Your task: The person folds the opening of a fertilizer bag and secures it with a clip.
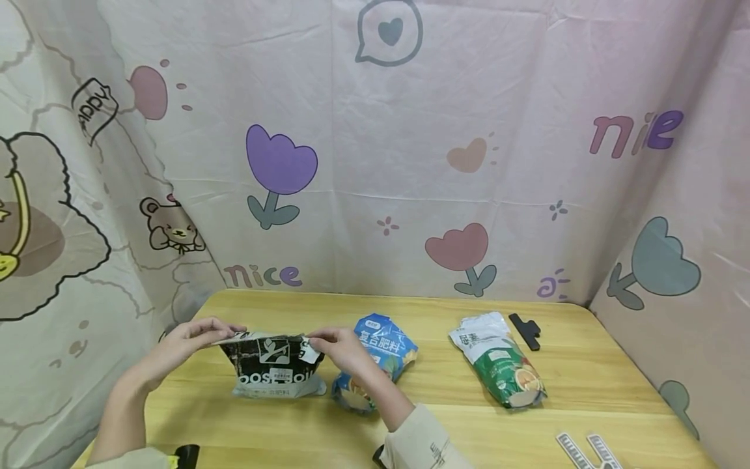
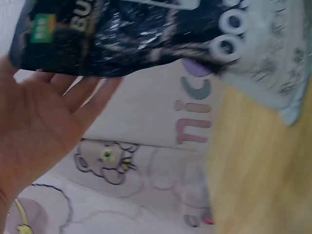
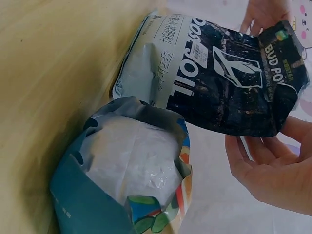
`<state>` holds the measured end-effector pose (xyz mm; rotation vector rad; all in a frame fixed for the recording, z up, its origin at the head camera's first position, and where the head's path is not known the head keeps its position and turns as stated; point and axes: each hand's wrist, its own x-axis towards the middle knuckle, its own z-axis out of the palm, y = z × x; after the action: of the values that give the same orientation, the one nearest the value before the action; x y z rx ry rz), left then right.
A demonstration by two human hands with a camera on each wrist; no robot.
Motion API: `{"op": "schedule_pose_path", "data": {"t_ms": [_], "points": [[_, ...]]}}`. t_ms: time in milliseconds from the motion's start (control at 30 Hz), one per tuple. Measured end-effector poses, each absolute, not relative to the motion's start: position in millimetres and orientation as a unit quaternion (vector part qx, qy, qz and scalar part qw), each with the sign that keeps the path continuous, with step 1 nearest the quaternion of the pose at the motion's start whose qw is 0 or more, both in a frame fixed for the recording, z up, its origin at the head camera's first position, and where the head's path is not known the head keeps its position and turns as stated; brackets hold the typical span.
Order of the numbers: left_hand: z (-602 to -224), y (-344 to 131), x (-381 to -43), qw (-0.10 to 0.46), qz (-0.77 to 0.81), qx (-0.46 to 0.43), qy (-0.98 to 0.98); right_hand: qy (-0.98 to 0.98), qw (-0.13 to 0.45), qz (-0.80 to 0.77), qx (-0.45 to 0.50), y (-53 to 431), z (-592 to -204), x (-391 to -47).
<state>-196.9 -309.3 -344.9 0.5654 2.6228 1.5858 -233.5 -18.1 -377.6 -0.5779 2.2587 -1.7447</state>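
Observation:
A black and pale grey potting-soil bag (image 1: 274, 358) stands on the table at the left, its top folded over a little. My left hand (image 1: 190, 342) pinches its upper left corner, while the right hand (image 1: 346, 352) pinches the upper right one. In the right wrist view, the fingers of the right hand (image 3: 273, 165) show under the bag's edge, and the lettering of the soil bag (image 3: 229, 73) faces the camera. From the left wrist, the left hand (image 2: 48, 112) appears at the bag's dark end. Behind my right forearm lies a blue fertilizer bag (image 1: 389, 345), partly covered.
Farther right lies a green and white bag (image 1: 498, 365) with an orange printed on it, beside a black bag clip (image 1: 525, 331). White flat pieces (image 1: 588, 451) lie near the front right. A dark object (image 1: 187, 456) shows by the left sleeve. Printed curtains surround the wooden table (image 1: 422, 423).

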Motion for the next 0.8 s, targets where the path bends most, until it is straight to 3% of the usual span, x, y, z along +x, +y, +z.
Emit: {"op": "schedule_pose_path", "data": {"t_ms": [133,433,800], "points": [[-331,-302,-198,0.026,0.426,0.177,0.887,0.777,0.111,-0.587,-0.199,-18,-378,-233],[-319,-250,-198,-0.023,0.241,0.172,0.955,0.802,0.079,-0.548,-0.224,-22,-381,-234],[-328,-232,-200,-0.01,0.193,0.186,0.963,0.797,0.102,-0.534,-0.263,-17,-379,-234]]}}
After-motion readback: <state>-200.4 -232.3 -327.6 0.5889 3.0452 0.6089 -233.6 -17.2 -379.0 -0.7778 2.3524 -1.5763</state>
